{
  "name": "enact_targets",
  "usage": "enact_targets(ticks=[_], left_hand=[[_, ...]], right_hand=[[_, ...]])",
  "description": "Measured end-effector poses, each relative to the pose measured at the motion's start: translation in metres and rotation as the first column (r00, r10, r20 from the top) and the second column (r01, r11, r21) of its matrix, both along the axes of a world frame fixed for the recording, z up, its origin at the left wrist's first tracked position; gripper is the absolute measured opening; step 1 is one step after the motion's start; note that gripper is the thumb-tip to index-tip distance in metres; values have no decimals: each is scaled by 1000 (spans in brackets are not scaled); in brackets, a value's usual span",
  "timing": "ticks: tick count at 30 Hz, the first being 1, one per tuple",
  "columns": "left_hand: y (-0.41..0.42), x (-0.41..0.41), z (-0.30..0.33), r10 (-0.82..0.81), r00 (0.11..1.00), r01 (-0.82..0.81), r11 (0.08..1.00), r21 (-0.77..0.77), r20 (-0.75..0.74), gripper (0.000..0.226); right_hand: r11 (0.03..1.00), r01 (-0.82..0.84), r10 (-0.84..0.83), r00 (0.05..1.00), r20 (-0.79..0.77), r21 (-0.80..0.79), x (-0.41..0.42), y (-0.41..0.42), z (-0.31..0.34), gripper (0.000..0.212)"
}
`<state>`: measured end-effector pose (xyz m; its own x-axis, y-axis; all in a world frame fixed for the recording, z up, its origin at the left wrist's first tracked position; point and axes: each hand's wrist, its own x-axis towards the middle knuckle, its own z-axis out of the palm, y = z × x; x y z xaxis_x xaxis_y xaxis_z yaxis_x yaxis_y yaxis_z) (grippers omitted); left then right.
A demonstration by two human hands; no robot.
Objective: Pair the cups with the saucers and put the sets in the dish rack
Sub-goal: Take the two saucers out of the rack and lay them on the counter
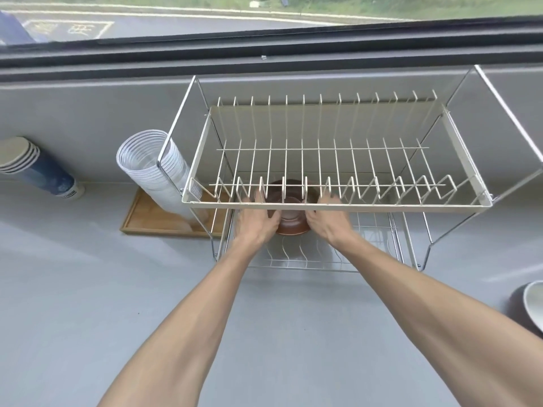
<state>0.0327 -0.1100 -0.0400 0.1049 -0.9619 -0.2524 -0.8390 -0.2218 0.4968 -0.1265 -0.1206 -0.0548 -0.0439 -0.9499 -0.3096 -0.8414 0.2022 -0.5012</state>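
— Near first, at 4 o'clock?
— Another cup (pixel 533 306) on saucer (pixel 517 304), waiting.
— At 12 o'clock?
— Left hand (pixel 256 223), right hand (pixel 326 220) clasping brown cup-and-saucer set (pixel 292 218) by opposite edges, on rack (pixel 335 204)'s lower shelf. Probably ceramic: stiff, slick, chippable.
— Upper shelf?
— Empty.

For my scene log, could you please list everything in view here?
dish rack: one, cream upper tier, chrome frame, on the counter by the window
brown cup and saucer set: one, lower tier, between both hands
clear plastic cups: one stack, on the tray
wooden tray: one, left of the rack
paper cups: one blue stack, far left
brown-and-white crockery: right edge, partly cut off
left hand, right hand: fingers around the set
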Motion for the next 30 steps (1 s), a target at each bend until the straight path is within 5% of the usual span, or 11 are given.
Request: enact_targets(ticks=[3,21,30], left_hand=[[11,-5,4,17,996,-20,999,-37,-84,50],[107,-35,32,4,991,-1,1000,25,-133,53],[154,-62,19,-59,989,67,996,58,-139,76]], right_hand=[[984,161,-156,985,70,-80,-6,7,4,41],[974,197,-195,980,24,-115,-53,119,36,40],[955,272,-268,962,51,-114,-87,187,29,39]])
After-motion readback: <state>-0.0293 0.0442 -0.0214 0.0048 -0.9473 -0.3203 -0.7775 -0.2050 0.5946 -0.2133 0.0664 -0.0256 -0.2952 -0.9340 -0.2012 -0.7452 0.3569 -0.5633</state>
